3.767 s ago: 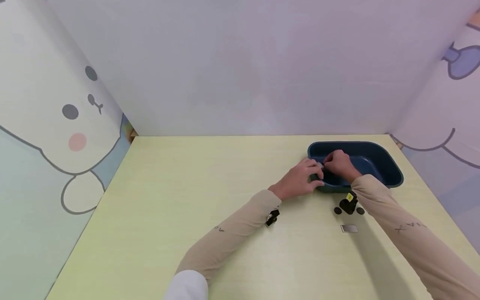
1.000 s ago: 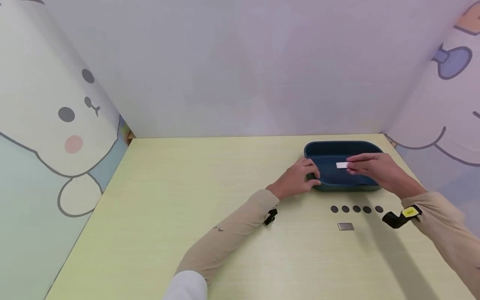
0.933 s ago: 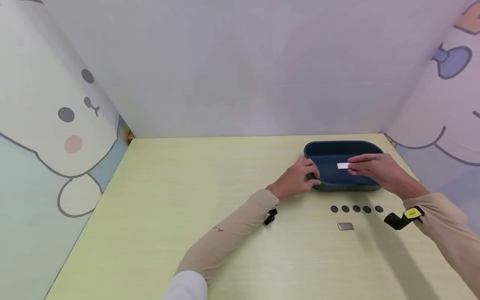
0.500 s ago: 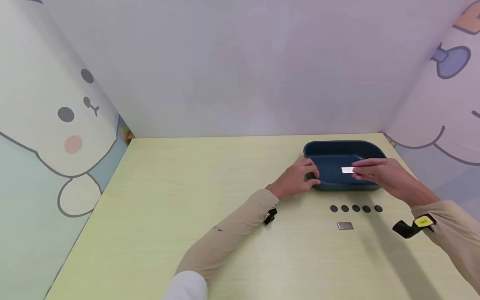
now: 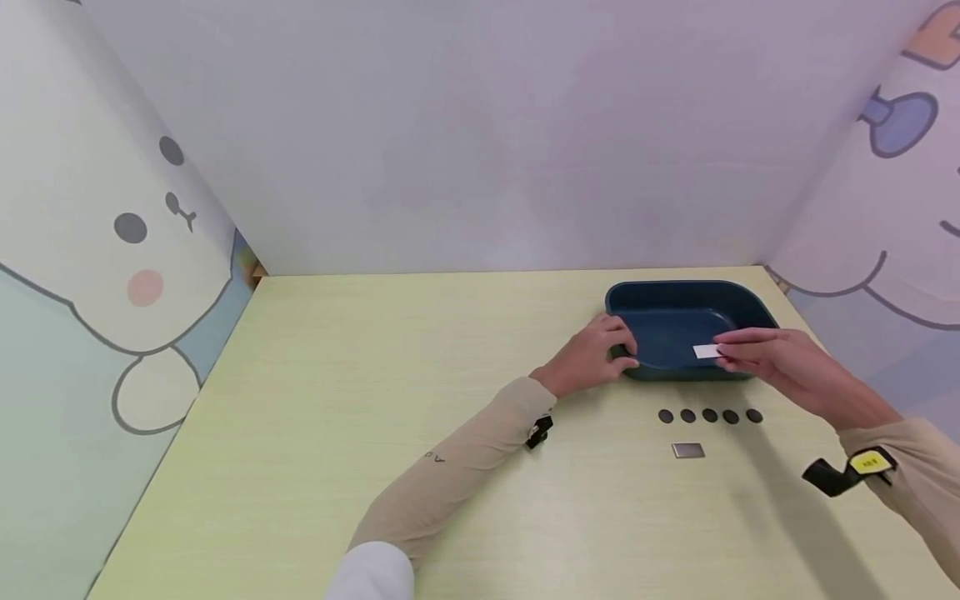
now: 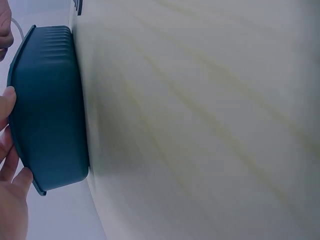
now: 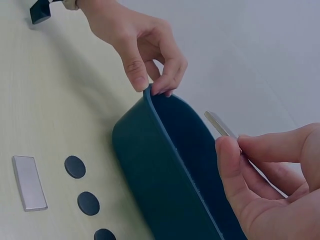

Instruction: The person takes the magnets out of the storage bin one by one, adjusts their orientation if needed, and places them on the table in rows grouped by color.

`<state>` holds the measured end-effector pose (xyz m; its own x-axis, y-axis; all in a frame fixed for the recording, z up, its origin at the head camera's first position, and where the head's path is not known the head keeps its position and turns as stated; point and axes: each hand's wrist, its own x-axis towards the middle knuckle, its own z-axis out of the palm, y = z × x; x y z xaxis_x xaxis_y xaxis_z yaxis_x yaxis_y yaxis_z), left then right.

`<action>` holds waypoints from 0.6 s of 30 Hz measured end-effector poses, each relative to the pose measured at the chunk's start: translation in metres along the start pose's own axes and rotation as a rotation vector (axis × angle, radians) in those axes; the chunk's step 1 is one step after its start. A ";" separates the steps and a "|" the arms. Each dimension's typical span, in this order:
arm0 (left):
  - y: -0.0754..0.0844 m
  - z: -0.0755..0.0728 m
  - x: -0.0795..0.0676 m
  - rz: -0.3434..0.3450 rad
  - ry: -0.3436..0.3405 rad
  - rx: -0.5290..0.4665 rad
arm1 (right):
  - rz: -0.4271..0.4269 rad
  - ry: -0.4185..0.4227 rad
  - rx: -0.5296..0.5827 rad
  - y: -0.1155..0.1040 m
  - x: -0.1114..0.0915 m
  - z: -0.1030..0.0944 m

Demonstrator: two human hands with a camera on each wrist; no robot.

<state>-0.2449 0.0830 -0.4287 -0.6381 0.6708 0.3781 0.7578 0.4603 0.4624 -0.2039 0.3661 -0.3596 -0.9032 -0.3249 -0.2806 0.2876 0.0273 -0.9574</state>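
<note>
My left hand (image 5: 594, 357) grips the near left corner of a dark blue plastic basin (image 5: 675, 375), its thumb outside and fingers over the rim in the right wrist view. In that view my right hand (image 7: 280, 175) pinches a thin, flat metal-looking plate (image 7: 220, 123) between thumb and fingers, above the basin's rim. From the head camera the same plate (image 5: 706, 352) looks pale and rectangular. On the table in front of the basin lies a row of several dark round discs (image 5: 709, 415). Nearer to me is a similar silver rectangular plate (image 5: 688, 451), lying flat.
The pale yellow table (image 5: 420, 350) stretches to the left of the basin. A light wall (image 5: 480, 150) closes off its back, with cartoon-printed panels (image 5: 150, 250) on both sides. A black wrist camera (image 5: 832, 477) juts from the right sleeve.
My right hand has come up from inside the basin with the plate and drifted right and toward me. The arm now uncovers the whole disc row. My left hand stays on the rim.
</note>
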 end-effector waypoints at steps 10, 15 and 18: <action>-0.001 0.000 0.000 0.016 0.005 -0.006 | 0.001 -0.045 0.090 0.007 -0.014 -0.005; -0.003 -0.001 -0.001 0.039 0.013 -0.015 | 0.023 -0.033 0.099 0.011 -0.020 -0.007; -0.004 0.000 -0.001 0.039 0.015 -0.013 | 0.028 -0.039 0.107 0.014 -0.025 -0.008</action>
<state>-0.2469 0.0807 -0.4309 -0.6102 0.6790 0.4082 0.7804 0.4262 0.4576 -0.1804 0.3824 -0.3663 -0.8818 -0.3621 -0.3021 0.3467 -0.0637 -0.9358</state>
